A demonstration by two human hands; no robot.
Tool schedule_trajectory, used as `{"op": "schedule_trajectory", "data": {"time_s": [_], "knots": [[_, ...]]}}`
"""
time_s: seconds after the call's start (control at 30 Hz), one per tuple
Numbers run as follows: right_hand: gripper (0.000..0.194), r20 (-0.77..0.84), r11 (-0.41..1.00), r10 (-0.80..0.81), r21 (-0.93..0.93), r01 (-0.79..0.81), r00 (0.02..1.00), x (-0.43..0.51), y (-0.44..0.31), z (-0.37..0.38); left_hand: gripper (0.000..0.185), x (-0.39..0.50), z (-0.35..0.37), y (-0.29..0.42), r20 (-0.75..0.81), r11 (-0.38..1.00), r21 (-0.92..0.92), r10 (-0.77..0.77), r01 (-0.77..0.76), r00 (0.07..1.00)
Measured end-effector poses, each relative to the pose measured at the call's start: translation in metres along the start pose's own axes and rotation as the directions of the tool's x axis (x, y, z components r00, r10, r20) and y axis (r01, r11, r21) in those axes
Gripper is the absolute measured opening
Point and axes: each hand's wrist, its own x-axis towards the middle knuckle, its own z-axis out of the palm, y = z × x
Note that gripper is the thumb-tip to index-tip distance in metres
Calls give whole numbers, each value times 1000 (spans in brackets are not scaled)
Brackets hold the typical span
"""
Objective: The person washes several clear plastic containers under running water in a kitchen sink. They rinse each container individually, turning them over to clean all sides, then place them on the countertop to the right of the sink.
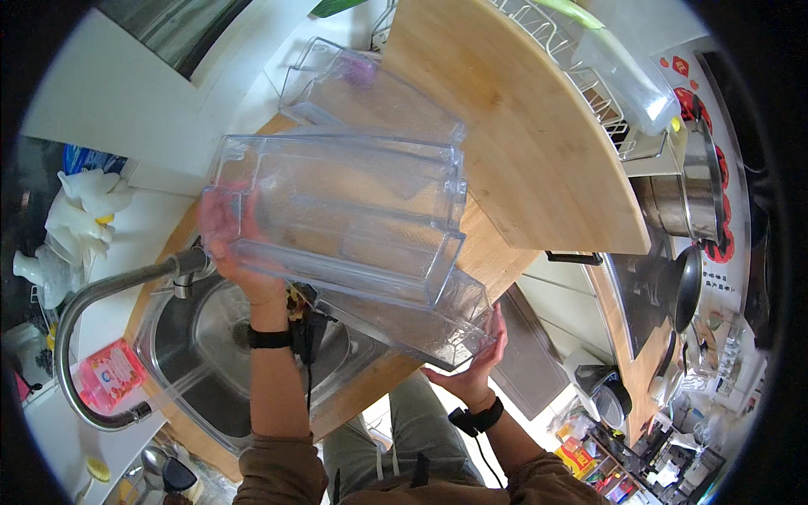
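Note:
My left hand (226,221) grips the left end of a clear plastic bin (353,189), and part of that hand shows through the plastic. Below it, a second clear plastic bin (404,322) sits tilted over the counter edge and sink. My right hand (473,372) holds this lower bin's right corner, thumb and fingers spread around it. Behind both lies a third clear bin (372,95) on the counter, with a blurred purple patch visible through it. How the bins touch one another is hard to tell through the transparent walls.
A steel sink (221,322) with an arched faucet (69,353) lies at left, a pink bottle (110,375) beside it. A large wooden board (505,113) stands at upper right, before a wire rack (593,95). Pots and a frying pan (687,287) are farther right.

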Motion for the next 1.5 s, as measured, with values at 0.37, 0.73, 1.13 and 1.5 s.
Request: {"op": "schedule_trajectory", "data": {"time_s": [0.37,0.73,1.13,1.5], "knots": [[128,113,970,32,236,-59,993,45,29,-19,76,-7,-28,35,50,955,-270,-114,123,992],[126,81,999,-32,-3,33,996,53,35,-35,63,-88,-130,168,-123,998,-65,-10,2,992],[137,12,987,158,24,-158,987,55,45,-59,61,-112,-129,93,-106,963,257,-51,77,993],[102,53,911,410,31,-412,910,29,52,-53,57,-153,-78,19,247,923,377,-186,83,951]]}}
